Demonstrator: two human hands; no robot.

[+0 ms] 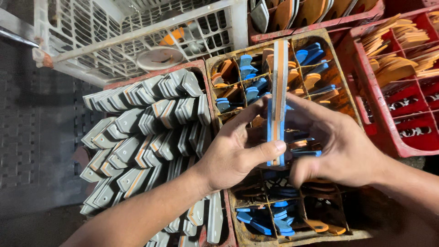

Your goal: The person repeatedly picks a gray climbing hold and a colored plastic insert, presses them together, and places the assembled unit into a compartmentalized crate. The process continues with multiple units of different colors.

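Hands meet over a yellowed divided crate (215,68), pressing together a long layered sole piece (277,100) of blue, orange and pale foam, held on edge and pointing away from the camera. The left hand (238,148) closes around the piece's near end, its thumb laid across the blue face and its fingers wrapped behind. The right hand (336,146) cups the other side, fingers curled against the orange layer, so that both palms squeeze the stack between them. The piece hangs above the crate's middle compartments, where loose blue and orange cut shapes (256,89) lie in jumbled heaps.

Beside it on the left, a red crate (155,80) is packed with rows of grey wedge-shaped pieces (146,137) standing on edge. A white lattice basket (137,32) sits beyond, and another red crate (379,110) on the right holds stacked tan pieces (398,59).

The step in hand appears to be aligning and pressing the layers flush. The next move seems to call for an even, steady grip so that the edges stay matched along the whole length.
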